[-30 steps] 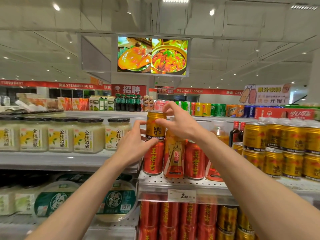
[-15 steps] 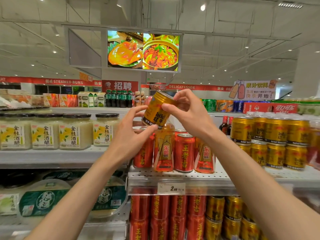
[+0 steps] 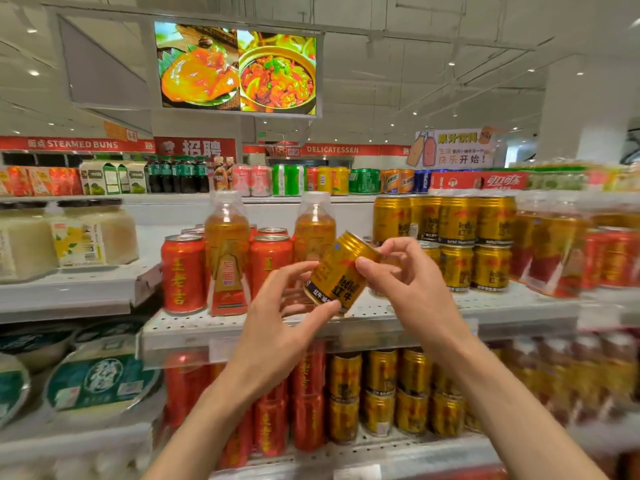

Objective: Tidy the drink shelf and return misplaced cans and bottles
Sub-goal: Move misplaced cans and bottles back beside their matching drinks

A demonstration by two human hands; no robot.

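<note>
A gold Red Bull can [image 3: 341, 268] hangs tilted in front of the white perforated shelf [image 3: 194, 327], its top leaning up and right. My right hand [image 3: 412, 289] pinches the can's upper end between thumb and fingers. My left hand [image 3: 277, 327] holds the can's lower end with thumb and fingertips. Behind the can stand red herbal tea cans [image 3: 183, 273] and two amber drink bottles [image 3: 227, 251]. Stacked gold Red Bull cans [image 3: 460, 237] fill the shelf to the right.
Pale jars [image 3: 93, 235] sit on the left shelf, with round green-lidded tubs [image 3: 100, 379] below them. The lower shelf holds more red cans [image 3: 304, 407] and gold cans [image 3: 381, 393]. Cartons, bottles and cans line the far top shelf.
Both hands lifted the gold can off the top of a red can, tilted it, then carried it down and to the right. The view swung right.
</note>
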